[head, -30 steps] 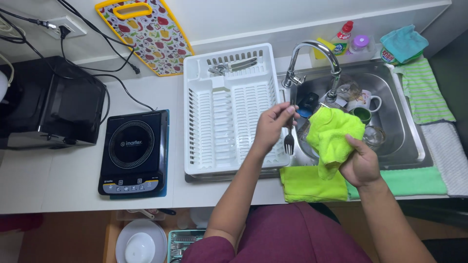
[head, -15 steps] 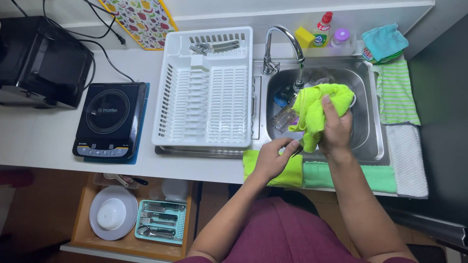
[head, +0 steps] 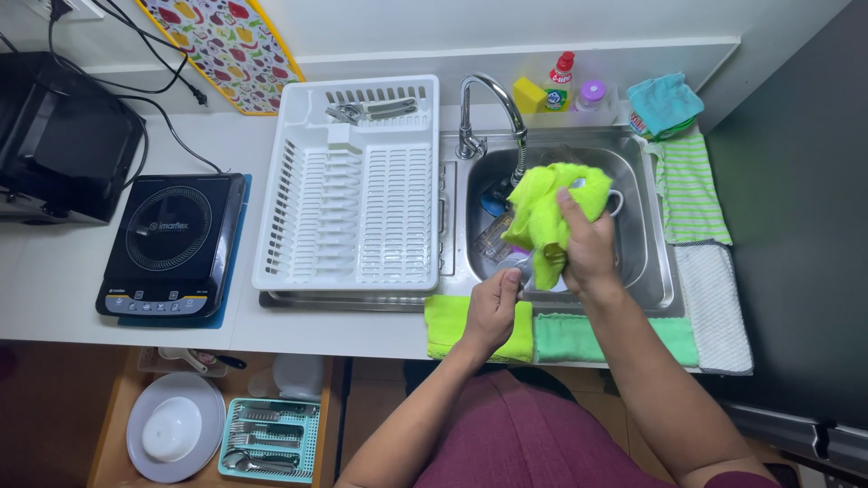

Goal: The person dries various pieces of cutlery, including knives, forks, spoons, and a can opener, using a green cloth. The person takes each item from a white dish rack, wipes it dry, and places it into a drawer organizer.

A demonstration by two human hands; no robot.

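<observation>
Wiping over the sink [head: 655, 271]: my right hand [head: 588, 248] has its fingers closed on a lime-green cloth [head: 542, 212], soft and limp, bunched above the basin. My left hand [head: 493, 312], at the sink's front rim, pinches a small metal utensil [head: 523, 267], probably slippery when wet; best held by its handle.

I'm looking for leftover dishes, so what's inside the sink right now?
In the sink show a white mug, a clear glass and something blue near the faucet. The yellow-green cloth and both hands cover the rest.
</observation>
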